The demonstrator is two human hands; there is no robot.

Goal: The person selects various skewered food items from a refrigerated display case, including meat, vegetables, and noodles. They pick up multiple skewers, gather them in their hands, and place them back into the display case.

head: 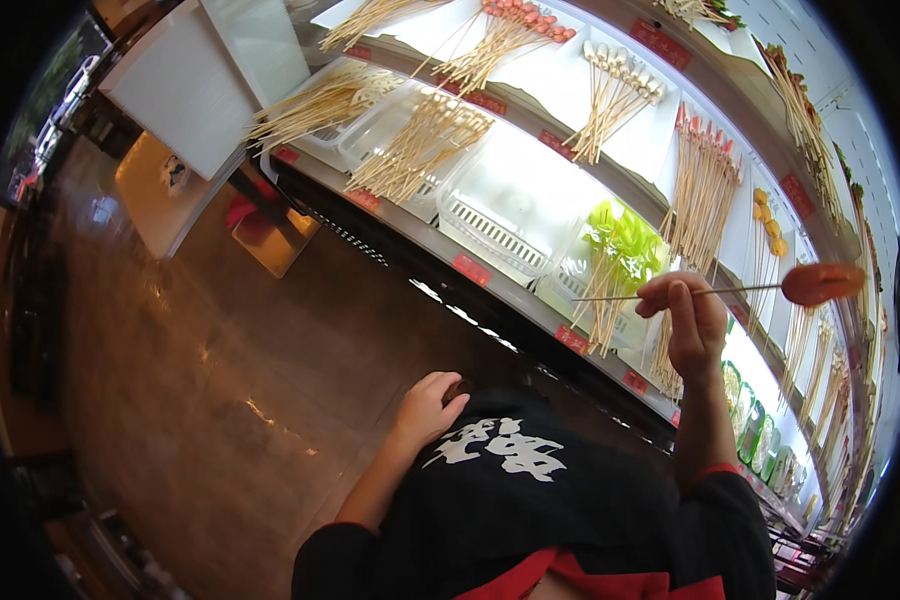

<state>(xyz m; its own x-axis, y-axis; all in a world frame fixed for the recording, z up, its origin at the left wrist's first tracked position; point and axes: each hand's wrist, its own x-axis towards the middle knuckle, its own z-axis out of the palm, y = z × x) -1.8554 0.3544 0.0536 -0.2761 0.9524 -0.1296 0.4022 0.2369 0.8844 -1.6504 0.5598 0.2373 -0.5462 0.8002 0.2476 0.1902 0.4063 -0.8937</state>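
Observation:
My right hand (691, 322) pinches a thin skewer (742, 289) between thumb and fingers, in front of the lit display shelves. A reddish-brown piece of food (821, 284), perhaps sausage, sits on the skewer's right end; the bare point extends left of my fingers. Just behind this hand, a clear plastic bin holds skewers of green leaves (624, 240). My left hand (427, 411) is low in front of my black apron (540, 465), thumb apart from its loosely curved fingers. Nothing can be made out in its grasp, though its palm is hidden.
Clear bins hold skewers with pale food (424, 142), beside a clear bin with a slotted base (499, 225). Above are red-tipped skewers (705, 176) and white-ended skewers (619, 71). Red labels line the shelf edge (471, 268). A white panel (180, 90) stands left, above the brown floor (255, 360).

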